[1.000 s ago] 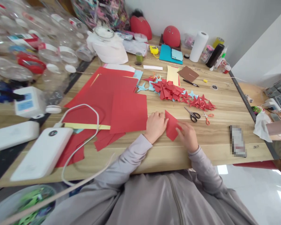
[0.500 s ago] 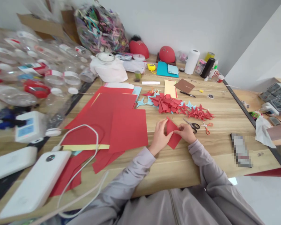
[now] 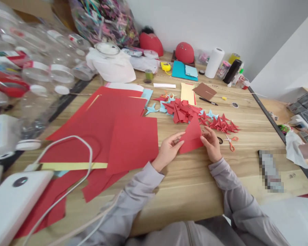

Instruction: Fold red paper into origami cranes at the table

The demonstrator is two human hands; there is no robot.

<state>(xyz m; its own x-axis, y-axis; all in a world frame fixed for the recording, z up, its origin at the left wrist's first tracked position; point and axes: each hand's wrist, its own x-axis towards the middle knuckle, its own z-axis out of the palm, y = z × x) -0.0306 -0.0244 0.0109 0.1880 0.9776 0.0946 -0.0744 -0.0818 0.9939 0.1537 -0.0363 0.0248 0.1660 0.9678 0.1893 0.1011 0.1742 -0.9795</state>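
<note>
Between my hands is a small sheet of red paper [image 3: 193, 135] with a crease across it, one corner pointing away from me. My left hand [image 3: 168, 148] pinches its left edge between thumb and fingers. At the right edge, the thumb and fingertips of my right hand [image 3: 210, 142] are closed on the paper. Just beyond it lies a pile of folded red paper pieces [image 3: 182, 110], with light blue ones [image 3: 152, 108] among them. Orange-handled scissors [image 3: 231, 141] rest to the right of my right hand, which partly covers a black-handled pair [image 3: 220, 140].
Large red sheets [image 3: 133, 141] are stacked at left, beside a white power bank [image 3: 28, 194] with a looping white cable [image 3: 89, 153]. Clear plastic bottles [image 3: 63, 73] crowd the far left. A pen [image 3: 207, 101] and brown paper [image 3: 204, 92] lie beyond the pile; a blurred-out item [image 3: 270, 172] is at right.
The red paper, held flat in a diamond shape before, has been turned and raised, with its point now upward. My hands have moved apart to its two side edges. The view has shifted slightly.
</note>
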